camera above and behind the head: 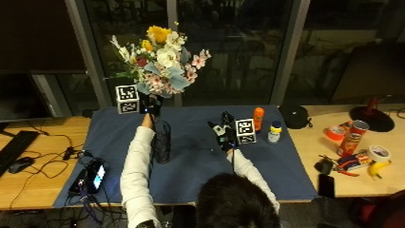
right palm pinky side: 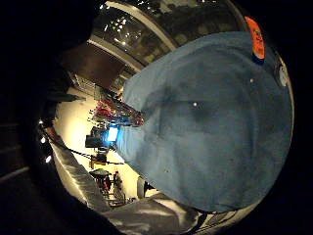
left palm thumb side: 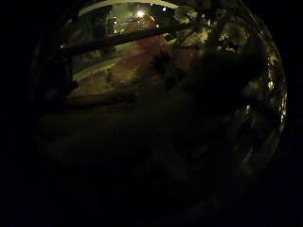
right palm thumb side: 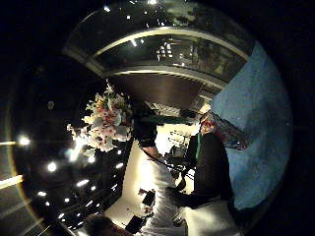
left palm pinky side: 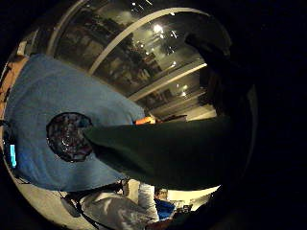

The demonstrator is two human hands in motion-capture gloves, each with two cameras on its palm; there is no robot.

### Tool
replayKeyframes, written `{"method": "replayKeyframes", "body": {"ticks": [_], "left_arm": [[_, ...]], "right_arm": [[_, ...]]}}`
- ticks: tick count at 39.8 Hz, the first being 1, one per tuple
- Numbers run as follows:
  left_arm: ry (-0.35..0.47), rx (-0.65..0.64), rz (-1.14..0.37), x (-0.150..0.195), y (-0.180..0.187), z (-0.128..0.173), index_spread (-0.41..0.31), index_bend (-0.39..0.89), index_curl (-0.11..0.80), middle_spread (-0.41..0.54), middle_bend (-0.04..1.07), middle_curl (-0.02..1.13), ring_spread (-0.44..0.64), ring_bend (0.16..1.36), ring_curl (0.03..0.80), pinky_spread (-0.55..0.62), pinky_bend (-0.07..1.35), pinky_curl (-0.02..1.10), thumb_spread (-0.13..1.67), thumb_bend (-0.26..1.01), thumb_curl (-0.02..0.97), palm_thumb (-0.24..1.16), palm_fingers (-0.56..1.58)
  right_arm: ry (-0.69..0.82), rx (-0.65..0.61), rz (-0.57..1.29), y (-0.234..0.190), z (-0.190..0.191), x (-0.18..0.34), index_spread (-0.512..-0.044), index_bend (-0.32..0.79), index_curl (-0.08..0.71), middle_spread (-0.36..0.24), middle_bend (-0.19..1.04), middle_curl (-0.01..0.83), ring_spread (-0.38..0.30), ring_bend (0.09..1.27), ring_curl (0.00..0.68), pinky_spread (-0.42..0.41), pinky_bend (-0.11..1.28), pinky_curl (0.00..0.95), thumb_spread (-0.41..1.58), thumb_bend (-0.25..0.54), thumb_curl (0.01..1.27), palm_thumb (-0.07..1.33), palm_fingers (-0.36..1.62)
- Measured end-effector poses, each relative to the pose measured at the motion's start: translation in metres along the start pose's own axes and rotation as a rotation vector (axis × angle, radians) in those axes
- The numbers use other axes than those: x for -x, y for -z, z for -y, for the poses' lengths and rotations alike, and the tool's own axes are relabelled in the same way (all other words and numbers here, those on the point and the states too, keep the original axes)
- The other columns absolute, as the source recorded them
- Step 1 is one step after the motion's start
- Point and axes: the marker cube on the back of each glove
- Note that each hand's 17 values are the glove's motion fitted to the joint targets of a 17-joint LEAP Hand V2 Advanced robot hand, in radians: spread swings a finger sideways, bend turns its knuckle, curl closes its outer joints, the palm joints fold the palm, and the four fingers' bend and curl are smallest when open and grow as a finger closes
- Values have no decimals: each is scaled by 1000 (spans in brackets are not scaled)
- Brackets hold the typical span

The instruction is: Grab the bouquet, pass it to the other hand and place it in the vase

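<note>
left hand (camera above and behind the head: 150,105) gripping bushy bouquet (camera above and behind the head: 159,59) over dark ribbed cylindrical vase (camera above and behind the head: 162,141); right hand (camera above and behind the head: 224,133) open-fingered, empty

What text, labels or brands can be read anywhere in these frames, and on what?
None can be read.
Red can: lettering too small to read.
Orange bottle: label too small.
Small bottle: label blurred.
Phone: lit screen, nothing readable.
Palm views: no text shows.
</note>
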Motion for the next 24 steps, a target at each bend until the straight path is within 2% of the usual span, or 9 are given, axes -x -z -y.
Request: {"method": "replayKeyframes", "body": {"ticks": [8, 12, 16, 19, 22, 23, 24], "left_arm": [[-4, 13, -13, 12, 0, 4, -286, 223, 597, -351, 682, 626, -337, 718, 490, -304, 340, 527, 1008, -22, 456, 810, 1245], [10, 6, -1, 18, 2, 4, -285, 220, 601, -350, 678, 624, -337, 712, 491, -301, 334, 529, 1008, -23, 456, 808, 1244], [26, 20, 0, 33, 4, 3, -285, 217, 604, -350, 676, 624, -338, 710, 491, -300, 325, 528, 1002, -24, 457, 806, 1245], [74, 85, 16, 62, 5, -1, -288, 210, 604, -350, 675, 624, -336, 706, 490, -297, 322, 528, 1000, -28, 454, 793, 1246], [185, 253, 96, 114, 10, -11, -290, 206, 607, -349, 681, 625, -336, 688, 485, -296, 305, 523, 996, -41, 449, 759, 1226], [226, 314, 138, 135, 13, -16, -270, 157, 596, -333, 660, 617, -318, 644, 471, -278, 254, 503, 996, -69, 431, 704, 1034], [268, 369, 189, 160, 18, -22, -284, 192, 603, -342, 676, 624, -328, 657, 482, -287, 285, 520, 997, -41, 440, 726, 1183]], "right_arm": [[-64, -42, -5, 3, 1, 6, -271, 140, 250, 53, 192, 345, 39, 435, 339, 109, 456, 354, 1037, -20, 547, 731, 152], [-65, -102, -85, 6, 3, 4, -264, 142, 253, 56, 195, 347, 45, 439, 339, 110, 440, 349, 1038, -18, 549, 734, 170], [-87, -34, -54, 4, 8, -14, -261, 150, 259, 58, 193, 348, 49, 440, 337, 111, 429, 346, 1036, -18, 551, 741, 188], [-135, -46, -112, 10, -3, -5, -255, 189, 277, 55, 197, 349, 51, 418, 328, 111, 397, 337, 1035, -19, 552, 742, 228], [-169, -26, -123, 20, -18, 5, -251, 187, 290, 54, 187, 347, 52, 405, 325, 112, 381, 335, 1034, -20, 552, 743, 239], [-170, -15, -119, 23, -22, 4, -252, 186, 294, 54, 184, 347, 54, 401, 324, 116, 377, 335, 1037, -19, 553, 745, 242], [-165, -13, -127, 28, -23, 0, -251, 181, 297, 53, 183, 346, 53, 398, 324, 113, 374, 335, 1034, -20, 553, 744, 243]]}}
